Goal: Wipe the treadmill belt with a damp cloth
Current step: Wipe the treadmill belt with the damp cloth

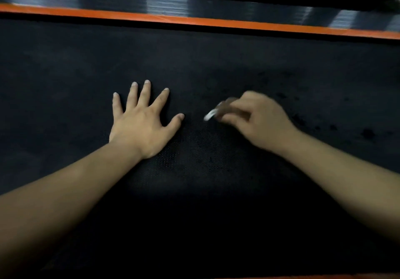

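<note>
L hand point(142, 125) pressed flat on belt point(65, 62), fingers spread wide. White scrap point(209, 115), maybe cloth, pinched by R hand point(257, 120), blurred. Beyond R knuckles dark spots point(368, 132) left; wiping judged unfinished.

I see the belt point(194, 62) matt black with fine dimpled grain, the orange strip point(194, 20) at top smooth, the rail point(164, 3) above glossy and ribbed.

Black treadmill belt point(65, 73), left hand point(140, 125) flat.

The black, fine-textured treadmill belt point(194, 62) fills most of the frame, with dark blotches at right. A blurred white cloth scrap point(209, 116) shows right of centre.
</note>
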The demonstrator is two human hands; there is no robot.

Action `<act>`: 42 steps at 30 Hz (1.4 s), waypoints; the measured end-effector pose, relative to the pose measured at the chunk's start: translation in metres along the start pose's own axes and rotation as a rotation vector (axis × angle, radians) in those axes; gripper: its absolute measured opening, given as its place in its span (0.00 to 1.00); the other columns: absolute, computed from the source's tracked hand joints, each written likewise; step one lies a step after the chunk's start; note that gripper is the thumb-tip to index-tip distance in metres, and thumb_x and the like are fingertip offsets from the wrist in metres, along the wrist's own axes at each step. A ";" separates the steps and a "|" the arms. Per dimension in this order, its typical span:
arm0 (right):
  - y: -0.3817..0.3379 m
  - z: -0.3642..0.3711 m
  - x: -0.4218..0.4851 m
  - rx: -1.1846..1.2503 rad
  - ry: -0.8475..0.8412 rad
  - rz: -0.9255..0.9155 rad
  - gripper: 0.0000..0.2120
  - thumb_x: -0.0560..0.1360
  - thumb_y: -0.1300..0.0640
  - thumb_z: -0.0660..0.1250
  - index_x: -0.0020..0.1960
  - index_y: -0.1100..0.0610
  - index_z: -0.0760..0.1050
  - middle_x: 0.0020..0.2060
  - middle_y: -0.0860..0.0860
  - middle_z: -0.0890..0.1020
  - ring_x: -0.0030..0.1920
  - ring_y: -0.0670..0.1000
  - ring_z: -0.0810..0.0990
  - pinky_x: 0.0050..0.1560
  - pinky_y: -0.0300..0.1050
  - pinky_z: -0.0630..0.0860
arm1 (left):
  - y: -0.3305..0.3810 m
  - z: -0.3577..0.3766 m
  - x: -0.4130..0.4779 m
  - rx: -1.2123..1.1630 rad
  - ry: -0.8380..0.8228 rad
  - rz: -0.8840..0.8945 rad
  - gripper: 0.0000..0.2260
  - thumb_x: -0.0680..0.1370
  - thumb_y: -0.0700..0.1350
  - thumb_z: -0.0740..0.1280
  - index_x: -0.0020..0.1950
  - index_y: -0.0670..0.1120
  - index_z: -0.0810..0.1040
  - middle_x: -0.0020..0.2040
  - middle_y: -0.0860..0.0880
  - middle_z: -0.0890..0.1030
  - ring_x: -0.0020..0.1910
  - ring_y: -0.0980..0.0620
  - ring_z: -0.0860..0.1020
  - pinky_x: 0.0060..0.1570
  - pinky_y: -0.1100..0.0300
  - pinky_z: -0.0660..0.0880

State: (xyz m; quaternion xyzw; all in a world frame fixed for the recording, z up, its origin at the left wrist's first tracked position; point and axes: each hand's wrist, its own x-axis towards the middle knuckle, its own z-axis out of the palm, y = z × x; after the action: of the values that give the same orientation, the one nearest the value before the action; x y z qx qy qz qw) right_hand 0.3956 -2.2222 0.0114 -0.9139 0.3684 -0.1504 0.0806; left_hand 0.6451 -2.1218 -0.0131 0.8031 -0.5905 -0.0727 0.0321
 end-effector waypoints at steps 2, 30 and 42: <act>0.029 -0.007 0.010 -0.032 0.107 0.197 0.15 0.78 0.41 0.65 0.54 0.50 0.82 0.40 0.49 0.73 0.42 0.53 0.75 0.39 0.47 0.68 | 0.000 -0.001 0.000 -0.001 -0.012 -0.003 0.37 0.77 0.74 0.44 0.83 0.60 0.48 0.85 0.47 0.44 0.82 0.46 0.38 0.78 0.38 0.36; 0.020 -0.013 -0.076 -0.005 0.104 0.134 0.17 0.76 0.40 0.63 0.52 0.51 0.80 0.40 0.47 0.71 0.42 0.54 0.74 0.42 0.46 0.68 | 0.076 0.011 0.007 0.036 -0.018 0.106 0.30 0.82 0.67 0.43 0.83 0.59 0.45 0.84 0.46 0.41 0.82 0.43 0.36 0.77 0.35 0.35; 0.047 -0.004 -0.017 -0.005 0.139 0.136 0.14 0.76 0.42 0.65 0.50 0.51 0.81 0.40 0.49 0.73 0.42 0.54 0.75 0.43 0.48 0.71 | 0.082 -0.001 0.017 -0.077 -0.108 0.071 0.27 0.83 0.64 0.51 0.82 0.60 0.55 0.84 0.46 0.48 0.82 0.43 0.40 0.76 0.34 0.36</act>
State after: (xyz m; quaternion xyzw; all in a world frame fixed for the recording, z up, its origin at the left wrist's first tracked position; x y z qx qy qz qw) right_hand 0.3518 -2.2446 -0.0003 -0.8743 0.4348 -0.2066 0.0626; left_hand 0.5726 -2.1632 -0.0026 0.7747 -0.6162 -0.1374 0.0340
